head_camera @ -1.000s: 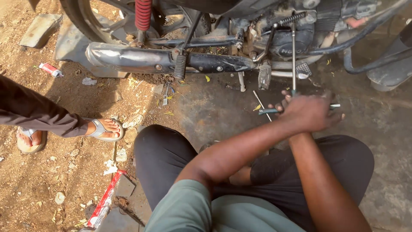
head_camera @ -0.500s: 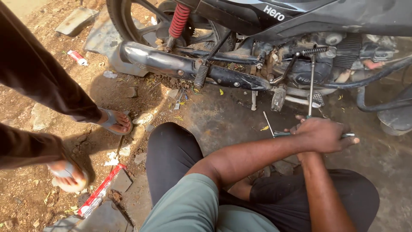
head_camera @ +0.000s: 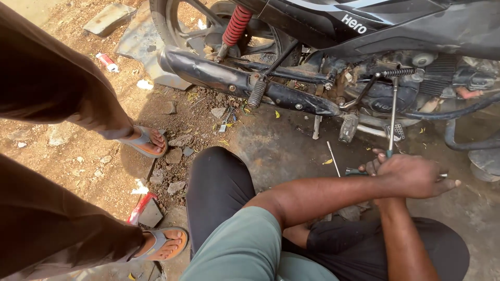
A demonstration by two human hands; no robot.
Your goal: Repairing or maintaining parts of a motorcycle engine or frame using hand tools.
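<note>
My left hand [head_camera: 416,176] reaches across my knees and lies over my right hand [head_camera: 376,165], low beside the motorcycle engine [head_camera: 385,99]. My right hand's fingers wrap the lower end of a long thin screwdriver [head_camera: 393,112] that stands upright up to a spring under the engine. A slim tool with a blue-green handle [head_camera: 357,171] lies crosswise under my left hand, and its metal end [head_camera: 442,176] sticks out to the right. My left hand's fingers are closed over it, with one finger stretched out.
The motorcycle's exhaust pipe [head_camera: 234,80], red shock spring [head_camera: 235,25] and rear wheel [head_camera: 182,21] stand at the top. A thin metal rod [head_camera: 333,158] lies on the oily ground. Another person's sandalled feet [head_camera: 148,141] [head_camera: 164,244] stand to the left among stones and litter.
The other person has stepped nearer on the left, and both of their feet now stand beside my knee. My hands stay together at the tools under the engine.
</note>
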